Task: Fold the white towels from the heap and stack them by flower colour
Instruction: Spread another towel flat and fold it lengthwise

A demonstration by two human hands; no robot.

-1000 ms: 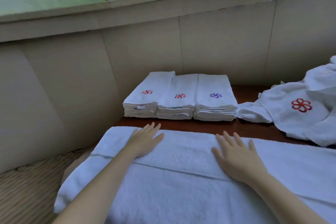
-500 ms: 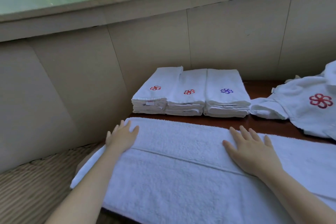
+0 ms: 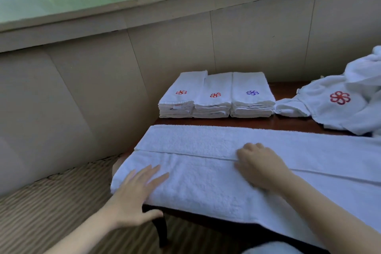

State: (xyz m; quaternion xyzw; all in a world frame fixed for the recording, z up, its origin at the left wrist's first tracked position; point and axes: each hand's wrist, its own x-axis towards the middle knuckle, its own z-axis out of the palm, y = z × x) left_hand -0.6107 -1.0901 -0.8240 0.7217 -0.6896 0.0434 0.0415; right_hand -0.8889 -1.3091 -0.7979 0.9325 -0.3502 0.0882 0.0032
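Observation:
A long white towel lies folded lengthwise across the dark wooden table, one long edge forming a seam along its middle. My left hand rests flat with fingers spread on the towel's near left corner, thumb under the table edge. My right hand presses on the seam with its fingers curled. Behind stand three folded stacks: two with red flowers and one with a blue flower. The unfolded heap, showing a red flower, lies at the right.
A beige panelled wall and a window sill rise right behind the stacks. Striped woven flooring lies to the left of the table. A dark table leg stands under my left hand.
My left hand slid from the towel's far left edge down to its near left corner. My right hand drew back onto the seam and curled its fingers.

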